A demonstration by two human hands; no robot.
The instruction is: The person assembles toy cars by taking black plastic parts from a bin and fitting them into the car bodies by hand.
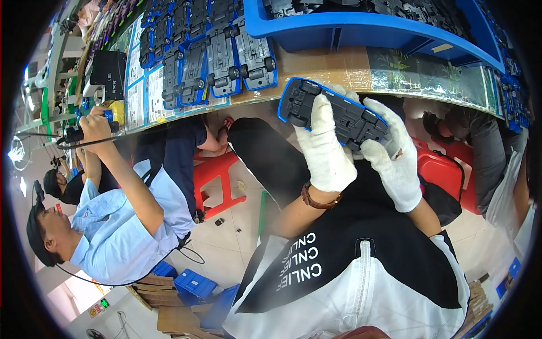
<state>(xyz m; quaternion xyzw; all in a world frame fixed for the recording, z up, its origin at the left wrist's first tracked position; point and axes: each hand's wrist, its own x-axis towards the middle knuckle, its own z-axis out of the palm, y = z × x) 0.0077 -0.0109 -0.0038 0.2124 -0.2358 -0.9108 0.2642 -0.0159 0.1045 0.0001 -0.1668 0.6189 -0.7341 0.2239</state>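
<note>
Both my hands wear white gloves and hold a toy car (333,113), turned so its black underside faces me, with blue bodywork along the edges. My left hand (324,147) grips its left part, the thumb lying across the underside near a wheel. Around the right end wraps my right hand (395,155), its thumb pressed at the lower edge and fingers behind. The car is held tilted, just off the near edge of the workbench (333,65). The fingers behind it are mostly hidden.
Rows of upturned blue toy cars (223,59) lie on the bench at left. A large blue bin (361,34) of black parts stands ahead. To my left a co-worker (124,220) holds a black tool (76,133). Red stools (217,181) stand on the floor.
</note>
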